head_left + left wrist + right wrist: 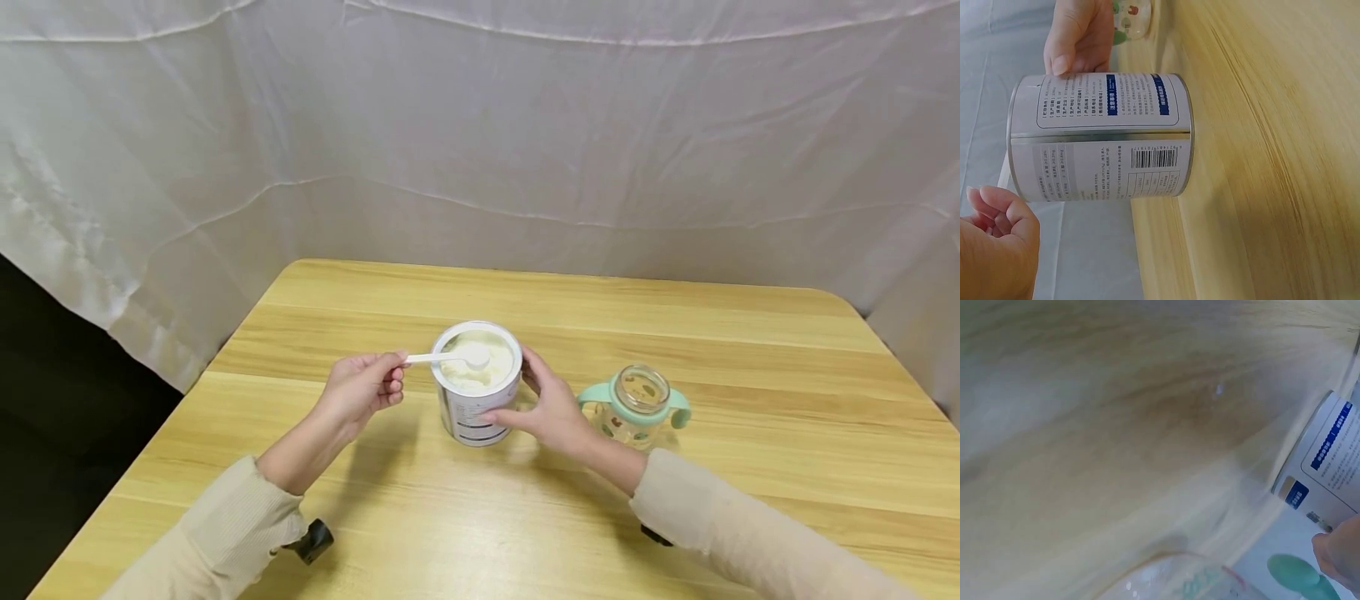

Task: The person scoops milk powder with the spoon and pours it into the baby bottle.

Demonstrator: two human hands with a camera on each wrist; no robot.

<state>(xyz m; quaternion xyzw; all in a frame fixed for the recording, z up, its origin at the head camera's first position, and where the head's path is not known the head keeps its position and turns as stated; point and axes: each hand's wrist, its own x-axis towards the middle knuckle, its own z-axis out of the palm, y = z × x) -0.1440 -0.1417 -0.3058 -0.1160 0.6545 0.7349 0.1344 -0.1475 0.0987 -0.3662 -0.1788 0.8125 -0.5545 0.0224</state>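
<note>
My left hand [362,390] pinches the thin handle of a white scoop [433,357] between thumb and fingers. The scoop's round end lies over the pale powder [467,381] inside an uncovered tin can [471,421]. That can stands upright on the table, and its printed label with a barcode faces the left wrist view. From the other side my right hand [553,410] holds the can, thumb in front and fingers round the back. In the left wrist view the left hand [1000,247] is beside the can's top rim.
Just right of my right hand stands a clear baby bottle [637,404] with green handles and no lid. A wooden table [787,400] carries everything. Pale curtains [525,125] hang behind it. A black device [313,542] sits at my left sleeve.
</note>
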